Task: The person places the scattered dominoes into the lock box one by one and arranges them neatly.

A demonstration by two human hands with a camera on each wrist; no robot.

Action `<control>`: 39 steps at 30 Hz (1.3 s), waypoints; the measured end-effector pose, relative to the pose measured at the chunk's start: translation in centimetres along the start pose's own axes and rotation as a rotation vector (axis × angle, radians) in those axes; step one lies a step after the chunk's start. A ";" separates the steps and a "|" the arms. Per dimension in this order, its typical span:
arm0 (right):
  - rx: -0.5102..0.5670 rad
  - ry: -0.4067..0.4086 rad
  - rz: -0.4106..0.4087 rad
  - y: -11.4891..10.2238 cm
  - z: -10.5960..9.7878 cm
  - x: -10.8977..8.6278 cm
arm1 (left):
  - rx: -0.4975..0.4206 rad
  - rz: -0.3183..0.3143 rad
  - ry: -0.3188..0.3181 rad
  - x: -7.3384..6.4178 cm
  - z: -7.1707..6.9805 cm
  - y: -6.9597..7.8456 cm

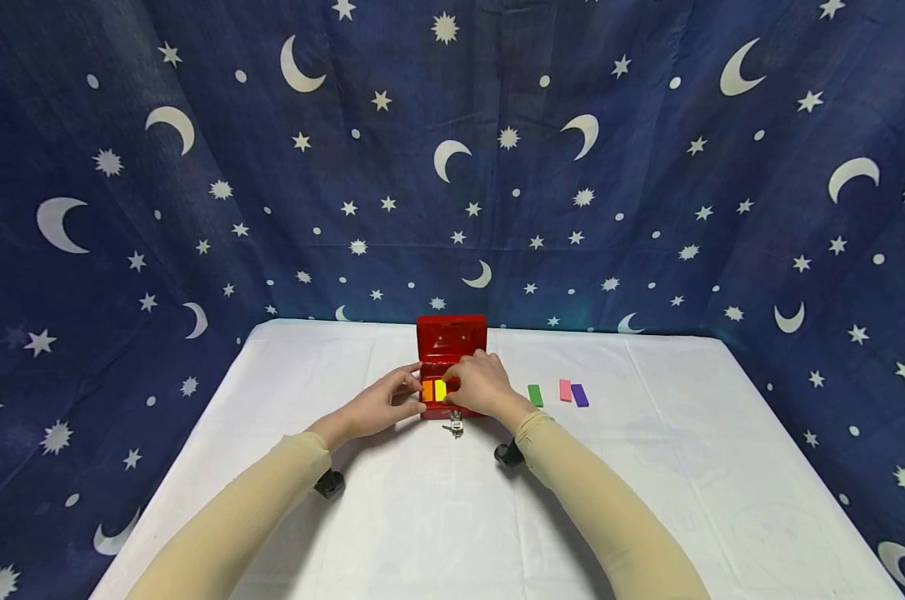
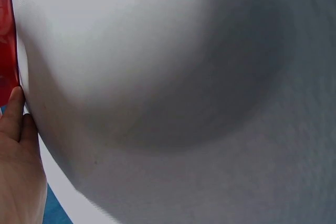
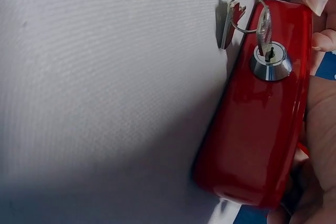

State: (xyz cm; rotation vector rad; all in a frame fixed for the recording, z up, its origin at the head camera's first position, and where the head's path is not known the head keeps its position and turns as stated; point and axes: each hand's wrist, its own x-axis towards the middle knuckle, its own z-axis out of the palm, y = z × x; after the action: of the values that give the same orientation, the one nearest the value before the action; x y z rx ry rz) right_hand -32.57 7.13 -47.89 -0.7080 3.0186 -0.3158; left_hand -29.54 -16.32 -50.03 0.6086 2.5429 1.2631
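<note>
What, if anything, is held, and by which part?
Left hand touches the box at its left side; whether the right hand, over it, pinches anything cannot be told.

- 2 forearms reach forward from the lower edge of the head view and slant inward: the left forearm (image 1: 235, 512) toward the right, the right forearm (image 1: 602, 496) toward the left.
- Both wear beige sleeves (image 1: 565, 458) down to the wrists.
- The left hand (image 1: 377, 404) points inward, its fingers loosely bent and its thumb parted from them, nearer the body.
- The right hand (image 1: 486, 385) is back-up, knuckles raised, fingers bent down and inward; whether they pinch anything cannot be told.
- The 2 hands are near each other, fingertips facing.
</note>
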 end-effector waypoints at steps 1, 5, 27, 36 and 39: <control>-0.001 0.000 0.000 0.0 0.0 0.0 | 0.001 0.000 -0.001 0.0 0.0 0.0; -0.003 0.000 0.000 0.0 0.1 0.1 | 0.002 0.001 -0.007 0.0 0.0 0.0; -0.007 -0.027 -0.001 0.0 0.2 0.5 | 0.003 0.006 0.001 0.0 0.1 0.0; -0.017 -0.021 -0.009 0.0 0.2 0.4 | -0.014 0.027 0.008 -0.1 0.0 -0.1; -0.012 -0.019 -0.008 0.0 0.2 0.4 | -0.011 0.022 0.005 -0.1 0.0 -0.1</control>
State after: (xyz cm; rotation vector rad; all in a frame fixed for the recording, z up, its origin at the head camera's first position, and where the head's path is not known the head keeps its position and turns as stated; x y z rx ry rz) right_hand -32.91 6.90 -48.11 -0.7193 3.0026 -0.2898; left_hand -29.48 -16.42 -50.12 0.6345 2.5384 1.2861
